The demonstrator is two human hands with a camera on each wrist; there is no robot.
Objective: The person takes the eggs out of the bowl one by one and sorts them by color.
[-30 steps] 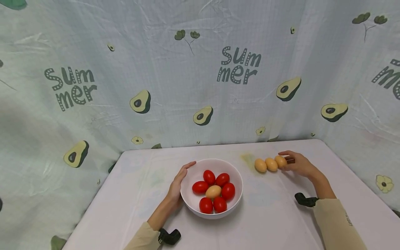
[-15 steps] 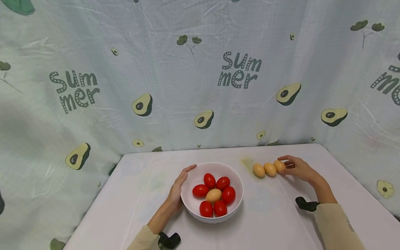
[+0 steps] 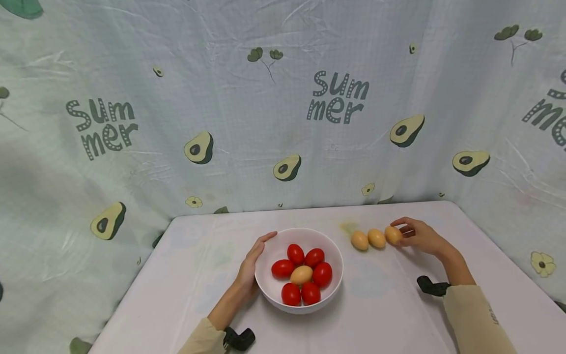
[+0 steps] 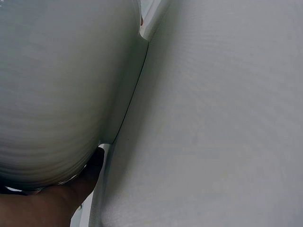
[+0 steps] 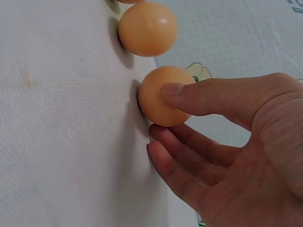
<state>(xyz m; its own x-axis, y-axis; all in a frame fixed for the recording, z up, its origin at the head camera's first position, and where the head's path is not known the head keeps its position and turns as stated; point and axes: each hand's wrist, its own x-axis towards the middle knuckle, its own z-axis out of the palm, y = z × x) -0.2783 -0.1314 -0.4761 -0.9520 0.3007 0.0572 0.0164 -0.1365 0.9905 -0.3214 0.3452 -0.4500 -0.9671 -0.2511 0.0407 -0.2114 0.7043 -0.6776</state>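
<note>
In the head view, a white bowl (image 3: 325,239) stands on the table, holding several glossy red egg-shaped things (image 3: 322,274) around one tan egg (image 3: 301,275). My left hand (image 3: 247,268) rests along the bowl's left outer side, fingers stretched out along the rim. The left wrist view has the bowl's wall (image 4: 57,85) close up, with one digit at its base. To the right, three tan eggs lie in a row. My right hand (image 3: 420,236) pinches the rightmost egg (image 5: 158,97), thumb on one side and fingers at the other. Beside it lie the middle egg (image 3: 376,238) and the left egg (image 3: 359,240).
A pale cloth covers the table (image 3: 371,305). Behind it hangs a curtain (image 3: 247,108) printed with avocados and lettering. A yellowish mark (image 3: 348,227) shows on the cloth near the eggs. Black straps with camera mounts sit at both wrists.
The three eggs on the table have shifted slightly left, and gaps between them have widened. My right hand has moved a little left with its egg. The left hand stays at the bowl.
</note>
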